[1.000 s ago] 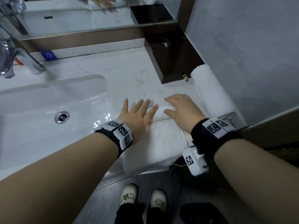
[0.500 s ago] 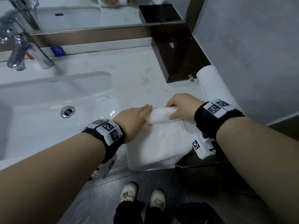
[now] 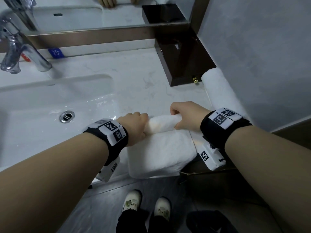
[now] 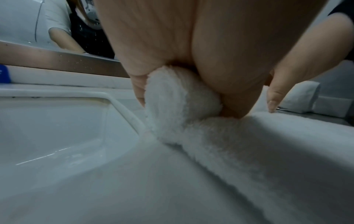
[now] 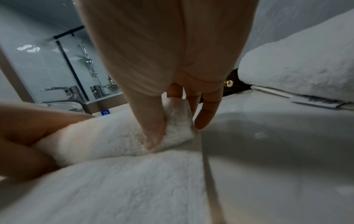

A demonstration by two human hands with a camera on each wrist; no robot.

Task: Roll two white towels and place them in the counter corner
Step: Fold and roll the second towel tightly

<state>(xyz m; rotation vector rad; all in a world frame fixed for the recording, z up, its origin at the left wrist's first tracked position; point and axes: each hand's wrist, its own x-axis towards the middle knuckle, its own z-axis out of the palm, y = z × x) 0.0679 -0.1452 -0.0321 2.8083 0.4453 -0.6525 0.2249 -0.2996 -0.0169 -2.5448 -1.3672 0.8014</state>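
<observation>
A white towel (image 3: 161, 148) lies flat on the marble counter (image 3: 107, 84), its near end over the front edge. Its far end is rolled into a short tube (image 3: 161, 124). My left hand (image 3: 136, 125) grips the roll's left end (image 4: 172, 106), fingers curled over it. My right hand (image 3: 185, 115) grips the right end (image 5: 176, 125), thumb in front and fingers behind. A second white towel (image 3: 218, 93), fully rolled, lies against the right wall beside the dark box; it also shows in the right wrist view (image 5: 298, 69).
A white sink basin (image 3: 42, 115) with a drain (image 3: 67, 116) fills the left; a chrome tap (image 3: 20, 52) stands behind it. A dark brown box (image 3: 181, 64) with a brass knob (image 3: 195, 80) occupies the back right corner under the mirror (image 3: 84, 12). The floor lies below.
Both hands went from lying flat on the towel's far edge to curling around it, and a roll has formed and grown between them, drawn toward me.
</observation>
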